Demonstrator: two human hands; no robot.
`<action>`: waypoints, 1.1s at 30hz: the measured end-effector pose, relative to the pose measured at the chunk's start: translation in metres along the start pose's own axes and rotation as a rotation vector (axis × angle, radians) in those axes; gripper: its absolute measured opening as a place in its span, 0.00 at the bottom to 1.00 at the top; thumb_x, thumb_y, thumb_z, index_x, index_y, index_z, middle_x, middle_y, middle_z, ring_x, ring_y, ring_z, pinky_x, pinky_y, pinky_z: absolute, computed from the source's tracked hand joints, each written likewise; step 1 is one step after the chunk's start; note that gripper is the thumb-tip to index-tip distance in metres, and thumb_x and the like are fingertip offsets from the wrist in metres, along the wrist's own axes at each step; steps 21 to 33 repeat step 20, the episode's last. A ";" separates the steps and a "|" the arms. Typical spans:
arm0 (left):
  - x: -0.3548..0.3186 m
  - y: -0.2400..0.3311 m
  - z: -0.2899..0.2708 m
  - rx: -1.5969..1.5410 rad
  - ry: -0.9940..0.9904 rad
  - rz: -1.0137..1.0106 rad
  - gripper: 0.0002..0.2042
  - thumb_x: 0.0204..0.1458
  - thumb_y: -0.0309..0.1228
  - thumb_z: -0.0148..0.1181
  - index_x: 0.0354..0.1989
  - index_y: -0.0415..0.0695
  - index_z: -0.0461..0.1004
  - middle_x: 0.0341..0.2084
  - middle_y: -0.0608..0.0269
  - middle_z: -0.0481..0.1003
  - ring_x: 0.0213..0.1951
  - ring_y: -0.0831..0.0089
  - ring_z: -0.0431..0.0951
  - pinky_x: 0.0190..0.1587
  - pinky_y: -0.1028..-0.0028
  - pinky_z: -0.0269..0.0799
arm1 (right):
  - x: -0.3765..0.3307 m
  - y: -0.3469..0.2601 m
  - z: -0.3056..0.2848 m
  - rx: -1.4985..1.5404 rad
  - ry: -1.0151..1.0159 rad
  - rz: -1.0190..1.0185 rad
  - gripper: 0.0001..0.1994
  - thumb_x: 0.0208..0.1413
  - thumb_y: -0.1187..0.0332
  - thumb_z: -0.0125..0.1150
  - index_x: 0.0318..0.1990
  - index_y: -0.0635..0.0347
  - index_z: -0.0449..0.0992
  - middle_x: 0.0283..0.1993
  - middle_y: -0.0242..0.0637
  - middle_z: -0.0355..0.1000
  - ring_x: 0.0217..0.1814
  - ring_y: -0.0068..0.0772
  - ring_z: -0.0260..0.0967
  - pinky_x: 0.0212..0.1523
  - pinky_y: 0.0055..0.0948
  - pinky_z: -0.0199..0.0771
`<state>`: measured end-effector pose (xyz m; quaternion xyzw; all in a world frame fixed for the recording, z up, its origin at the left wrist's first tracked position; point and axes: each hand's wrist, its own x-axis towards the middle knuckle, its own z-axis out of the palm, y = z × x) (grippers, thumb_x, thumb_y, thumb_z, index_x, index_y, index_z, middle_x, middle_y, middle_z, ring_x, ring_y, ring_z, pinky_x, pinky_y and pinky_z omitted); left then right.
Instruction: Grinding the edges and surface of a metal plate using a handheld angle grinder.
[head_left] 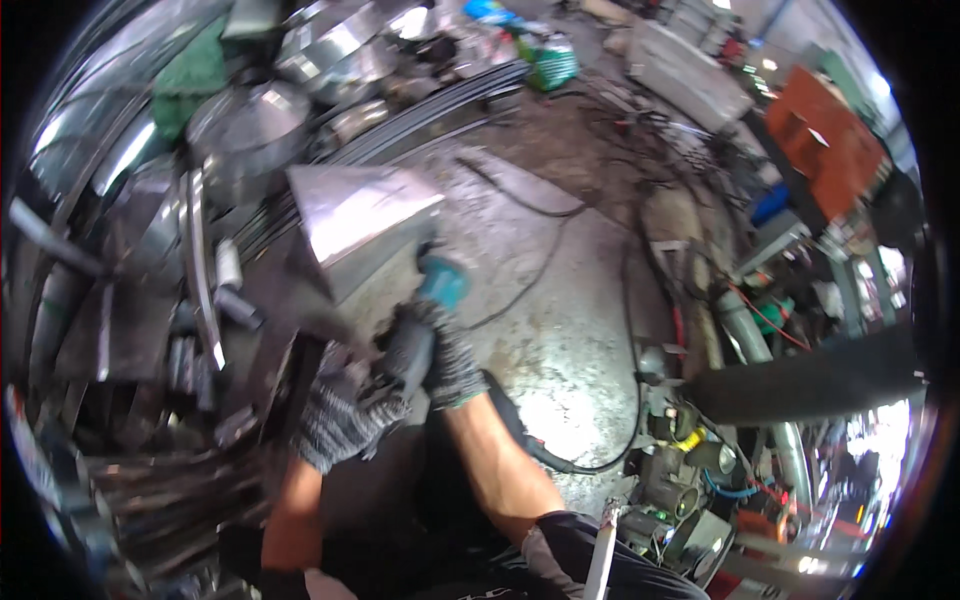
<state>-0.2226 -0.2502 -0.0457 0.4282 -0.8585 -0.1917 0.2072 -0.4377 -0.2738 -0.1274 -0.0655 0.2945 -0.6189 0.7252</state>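
Note:
Both my hands wear grey knitted gloves and grip a teal and black angle grinder [432, 300]. My right hand [448, 355] wraps the grinder's body from the right. My left hand [340, 415] holds its rear end lower down. The grinder's head points up at the lower edge of a shiny sheet-metal box [355, 225] that stands tilted on the workshop floor. A black cable [545, 455] runs from the grinder back past my right forearm. The picture is blurred by motion, so the disc itself cannot be made out.
Metal strips, pipes and offcuts [200, 280] lie piled at the left. Long steel bars [420, 120] and shiny sheet parts fill the back. Cables cross the stained concrete floor [570, 330]. Motors, hoses and a grey pipe [745, 340] crowd the right, near an orange cabinet [825, 140].

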 end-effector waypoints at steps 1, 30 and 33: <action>-0.013 0.002 0.001 -0.095 0.005 -0.128 0.36 0.51 0.55 0.85 0.59 0.40 0.85 0.47 0.45 0.88 0.47 0.46 0.89 0.54 0.52 0.85 | -0.008 0.005 0.020 0.022 -0.031 0.022 0.28 0.63 0.53 0.77 0.60 0.66 0.79 0.49 0.52 0.84 0.49 0.56 0.86 0.53 0.56 0.91; 0.024 0.104 0.000 0.034 0.246 0.271 0.49 0.64 0.43 0.79 0.89 0.42 0.56 0.79 0.45 0.72 0.76 0.45 0.74 0.80 0.52 0.67 | -0.125 -0.090 0.049 -0.552 -0.066 -0.585 0.31 0.63 0.57 0.85 0.68 0.59 0.77 0.57 0.37 0.85 0.61 0.33 0.84 0.64 0.39 0.87; 0.024 0.104 0.000 0.034 0.246 0.271 0.49 0.64 0.43 0.79 0.89 0.42 0.56 0.79 0.45 0.72 0.76 0.45 0.74 0.80 0.52 0.67 | -0.125 -0.090 0.049 -0.552 -0.066 -0.585 0.31 0.63 0.57 0.85 0.68 0.59 0.77 0.57 0.37 0.85 0.61 0.33 0.84 0.64 0.39 0.87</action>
